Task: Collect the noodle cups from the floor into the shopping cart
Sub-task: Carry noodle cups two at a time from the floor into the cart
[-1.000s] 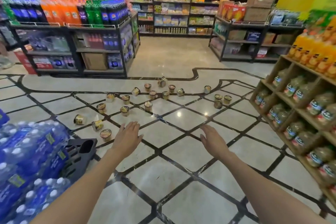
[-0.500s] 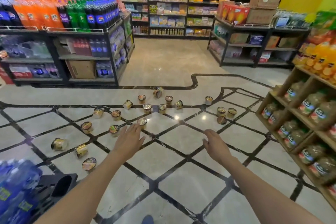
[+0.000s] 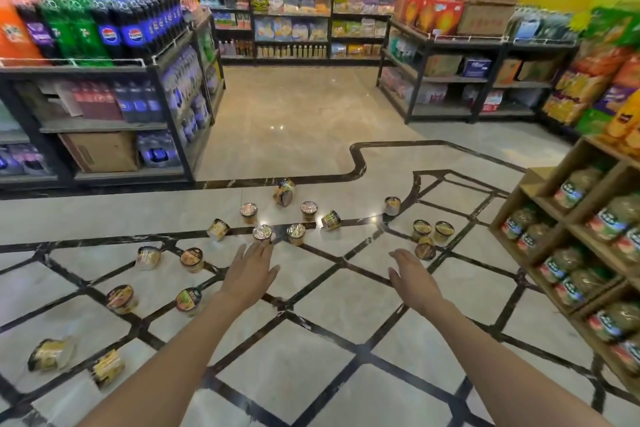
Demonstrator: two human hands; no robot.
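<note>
Noodle cups [image 3: 297, 233] lie scattered on the floor [image 3: 346, 315], some upright, some tipped, their labels too blurred to read. Left hand [image 3: 250, 274] and right hand [image 3: 410, 279] reach toward them, fingers straight and loosely together, holding nothing. Beyond the cups, Pepsi bottles [image 3: 133, 32] fill a rack.

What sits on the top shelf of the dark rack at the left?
The rack's top shelf holds rows of upright soda bottles: orange, green and dark blue-labelled ones. The front row hides how deep the rows run, and the picture's edge cuts off the far left.
</note>
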